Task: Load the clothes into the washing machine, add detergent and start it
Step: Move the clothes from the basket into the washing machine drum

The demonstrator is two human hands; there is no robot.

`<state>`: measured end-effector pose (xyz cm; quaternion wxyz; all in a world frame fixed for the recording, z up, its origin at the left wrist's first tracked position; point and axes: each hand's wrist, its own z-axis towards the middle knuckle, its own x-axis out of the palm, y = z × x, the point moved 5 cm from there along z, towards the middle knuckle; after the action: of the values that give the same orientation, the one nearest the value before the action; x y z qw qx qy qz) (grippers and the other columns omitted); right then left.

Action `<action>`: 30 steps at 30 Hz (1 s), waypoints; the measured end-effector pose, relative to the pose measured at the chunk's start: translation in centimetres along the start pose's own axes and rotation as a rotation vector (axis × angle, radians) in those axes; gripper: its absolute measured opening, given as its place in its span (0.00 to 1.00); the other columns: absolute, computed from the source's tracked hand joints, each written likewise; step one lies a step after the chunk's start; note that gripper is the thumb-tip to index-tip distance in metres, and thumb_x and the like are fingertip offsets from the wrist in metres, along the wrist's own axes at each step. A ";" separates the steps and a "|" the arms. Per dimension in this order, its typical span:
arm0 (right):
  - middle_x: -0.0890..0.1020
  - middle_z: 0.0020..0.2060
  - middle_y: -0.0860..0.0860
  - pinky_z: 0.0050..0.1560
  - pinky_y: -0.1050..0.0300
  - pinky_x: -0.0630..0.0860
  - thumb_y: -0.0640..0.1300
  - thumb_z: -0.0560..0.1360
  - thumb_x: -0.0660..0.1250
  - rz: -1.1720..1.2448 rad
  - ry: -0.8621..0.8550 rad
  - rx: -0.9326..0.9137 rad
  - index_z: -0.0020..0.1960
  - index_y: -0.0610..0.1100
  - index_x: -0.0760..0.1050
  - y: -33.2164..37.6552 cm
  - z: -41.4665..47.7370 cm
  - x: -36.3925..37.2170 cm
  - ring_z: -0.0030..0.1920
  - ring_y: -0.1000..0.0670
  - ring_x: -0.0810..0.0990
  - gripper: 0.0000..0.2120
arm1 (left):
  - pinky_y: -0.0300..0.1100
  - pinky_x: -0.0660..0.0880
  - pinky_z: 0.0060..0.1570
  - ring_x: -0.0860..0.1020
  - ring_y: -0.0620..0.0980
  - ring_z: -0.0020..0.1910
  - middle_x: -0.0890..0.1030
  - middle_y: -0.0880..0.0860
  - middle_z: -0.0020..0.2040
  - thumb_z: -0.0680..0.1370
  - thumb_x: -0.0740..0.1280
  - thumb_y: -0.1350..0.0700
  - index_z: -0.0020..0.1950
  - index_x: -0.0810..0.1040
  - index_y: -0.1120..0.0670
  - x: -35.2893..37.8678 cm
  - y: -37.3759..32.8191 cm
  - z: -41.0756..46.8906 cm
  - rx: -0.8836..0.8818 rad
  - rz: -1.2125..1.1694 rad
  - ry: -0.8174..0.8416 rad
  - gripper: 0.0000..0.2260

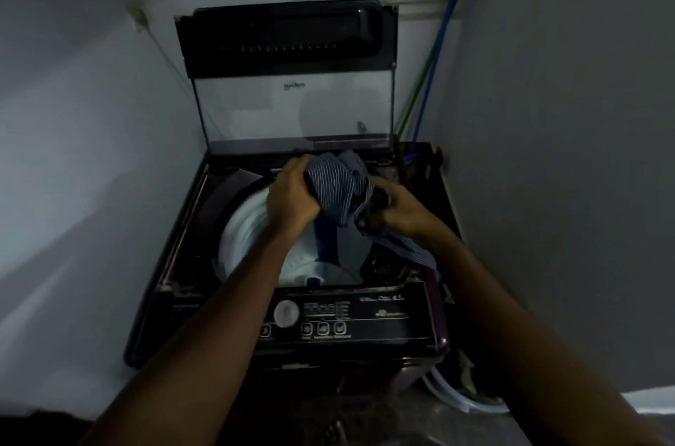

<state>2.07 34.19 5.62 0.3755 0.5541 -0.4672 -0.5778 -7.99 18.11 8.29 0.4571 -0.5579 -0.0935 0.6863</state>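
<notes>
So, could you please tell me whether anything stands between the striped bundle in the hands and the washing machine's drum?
Nothing visible does. The left hand and right hand grip the blue-and-white striped cloth bundle above the open white-rimmed drum; the dark-framed glass lid stands raised behind. Only blue and white clothes lie inside.

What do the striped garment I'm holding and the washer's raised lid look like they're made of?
Striped garment: thin woven cloth, probably cotton shirting, matte; it bunches into soft creases. Raised lid: a glossy see-through panel, glass or clear plastic, since the wall shows through it, set in a dark frame that looks like moulded plastic.
</notes>
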 end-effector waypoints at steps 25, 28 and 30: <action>0.79 0.58 0.43 0.60 0.57 0.76 0.29 0.73 0.64 0.088 -0.288 0.172 0.66 0.39 0.72 -1.6 11.3 9.4 0.58 0.45 0.78 0.21 | 0.49 0.65 0.69 0.63 0.59 0.73 0.61 0.57 0.75 0.73 0.68 0.57 0.77 0.57 0.55 2.7 12.5 0.5 0.049 0.499 0.273 0.34; 0.71 0.68 0.38 0.70 0.54 0.65 0.28 0.75 0.63 -0.307 -0.045 0.134 0.72 0.34 0.65 -2.4 11.3 10.1 0.69 0.43 0.70 0.26 | 0.50 0.46 0.76 0.53 0.58 0.77 0.54 0.58 0.78 0.73 0.67 0.59 0.79 0.49 0.58 5.0 14.7 0.3 0.062 0.405 0.533 0.39; 0.71 0.69 0.37 0.70 0.52 0.63 0.32 0.76 0.63 -0.436 -0.053 0.197 0.72 0.35 0.65 -3.3 10.8 9.8 0.70 0.41 0.69 0.24 | 0.48 0.47 0.76 0.53 0.57 0.78 0.54 0.58 0.79 0.74 0.67 0.64 0.79 0.50 0.59 5.9 15.5 -0.1 0.006 0.228 0.617 0.38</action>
<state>-9.36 27.11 -0.96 0.1735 0.6603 -0.4002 -0.6114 -15.76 13.58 -5.67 0.3858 -0.7452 0.1143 0.5318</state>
